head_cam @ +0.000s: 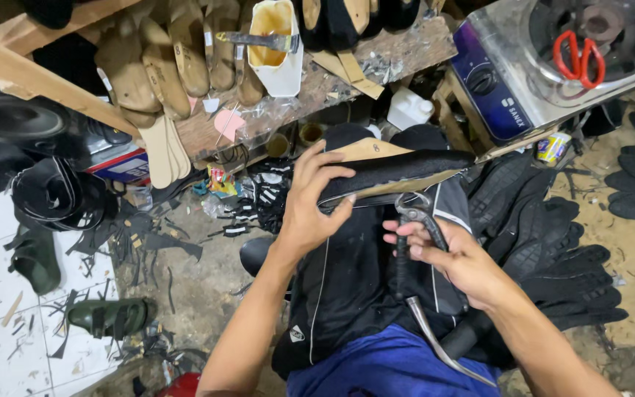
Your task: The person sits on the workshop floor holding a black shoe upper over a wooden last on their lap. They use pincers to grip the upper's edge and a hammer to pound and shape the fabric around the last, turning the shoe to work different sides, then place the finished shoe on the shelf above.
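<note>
Two bare hands work over the person's lap. Left hand (pixel 309 209): fingers clenched around one black shoe upper stretched on a pale form (pixel 398 170), held level above the knees, thumb on its near edge. Right hand (pixel 453 261): fingers wrapped around the two handles of one pair of metal pincers (pixel 414 242), whose head stands just under the shoe's lower edge; whether it touches cannot be told. One curved handle runs out past the wrist toward the blue shorts (pixel 391 367). One dark apron (pixel 354 294) covers the thighs. On the wooden surface (pixel 376 62) above: one white tub (pixel 277 48) with a brush across it, and at least five tan shoe forms (pixel 163 66) in a row. One pair of red scissors (pixel 578 55) lies on the stove (pixel 523 88). Two green sandals (pixel 108 317) rest on the tiled floor, and a pile of black soles (pixel 567 272) lies at the right.
</note>
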A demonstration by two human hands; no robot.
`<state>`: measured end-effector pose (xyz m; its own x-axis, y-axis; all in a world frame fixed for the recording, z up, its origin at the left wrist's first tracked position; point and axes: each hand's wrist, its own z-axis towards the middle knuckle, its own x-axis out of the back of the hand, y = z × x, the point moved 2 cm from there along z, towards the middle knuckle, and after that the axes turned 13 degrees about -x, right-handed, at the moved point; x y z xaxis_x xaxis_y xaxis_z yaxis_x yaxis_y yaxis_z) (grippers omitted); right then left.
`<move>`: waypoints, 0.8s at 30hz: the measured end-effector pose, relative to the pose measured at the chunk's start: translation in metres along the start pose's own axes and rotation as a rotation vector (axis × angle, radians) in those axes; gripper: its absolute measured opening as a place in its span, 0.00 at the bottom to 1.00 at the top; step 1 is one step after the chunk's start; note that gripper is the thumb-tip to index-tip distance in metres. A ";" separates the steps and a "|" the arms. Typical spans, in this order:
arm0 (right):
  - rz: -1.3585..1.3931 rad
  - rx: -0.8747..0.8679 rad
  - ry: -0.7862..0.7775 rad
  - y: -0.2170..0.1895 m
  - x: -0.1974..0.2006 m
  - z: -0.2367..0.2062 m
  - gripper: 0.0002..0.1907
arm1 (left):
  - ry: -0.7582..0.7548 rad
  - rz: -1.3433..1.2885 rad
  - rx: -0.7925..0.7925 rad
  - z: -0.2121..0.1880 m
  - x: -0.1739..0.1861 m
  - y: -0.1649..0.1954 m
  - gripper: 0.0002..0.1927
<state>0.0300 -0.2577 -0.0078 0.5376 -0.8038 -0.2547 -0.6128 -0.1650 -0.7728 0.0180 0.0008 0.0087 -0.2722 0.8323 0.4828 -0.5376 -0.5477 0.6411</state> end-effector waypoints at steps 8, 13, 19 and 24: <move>0.377 -0.076 -0.113 -0.022 0.016 -0.002 0.21 | -0.136 0.232 -0.098 0.014 -0.007 0.008 0.22; 0.121 -0.080 0.054 -0.031 0.016 -0.002 0.21 | -0.384 0.231 0.001 0.032 -0.028 0.007 0.24; 0.192 -0.104 -0.031 -0.034 0.018 -0.005 0.22 | -0.290 0.226 -0.124 0.040 -0.044 0.008 0.15; 0.311 -0.170 -0.114 -0.021 0.045 -0.004 0.21 | -0.305 0.186 -0.160 0.021 -0.066 0.006 0.24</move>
<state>0.0652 -0.2927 -0.0009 0.3663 -0.7630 -0.5326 -0.8393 -0.0237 -0.5431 0.0493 -0.0596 -0.0068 -0.1399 0.6429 0.7531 -0.6258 -0.6468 0.4359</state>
